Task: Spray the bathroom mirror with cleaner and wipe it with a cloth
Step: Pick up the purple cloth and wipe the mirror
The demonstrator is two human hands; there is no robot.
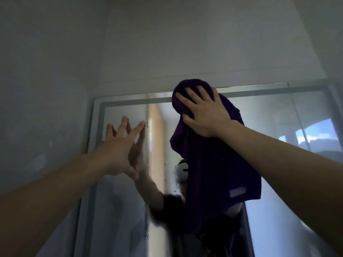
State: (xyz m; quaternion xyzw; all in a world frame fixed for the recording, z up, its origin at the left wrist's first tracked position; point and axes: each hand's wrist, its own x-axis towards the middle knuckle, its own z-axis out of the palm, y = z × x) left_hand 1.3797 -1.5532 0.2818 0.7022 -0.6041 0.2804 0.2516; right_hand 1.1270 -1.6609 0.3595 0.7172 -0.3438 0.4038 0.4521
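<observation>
A dark purple cloth (213, 164) hangs down the bathroom mirror (274, 123) from near its top edge. My right hand (202, 112) presses the cloth's bunched upper part flat against the glass, fingers spread and mostly straight. The cloth's lower end dangles loose, with a pale label near its corner. My left hand (120, 145) is at the mirror's upper left with fingers splayed, its fingertips touching the glass and meeting their reflection. The glass looks hazy and streaked. No spray bottle is in view.
The mirror's grey frame (98, 112) runs along the top and left side. A pale wall (46, 89) stands on the left and the ceiling (185, 43) above. The mirror reflects a person's arm, a tall pale column and a bright window at the right.
</observation>
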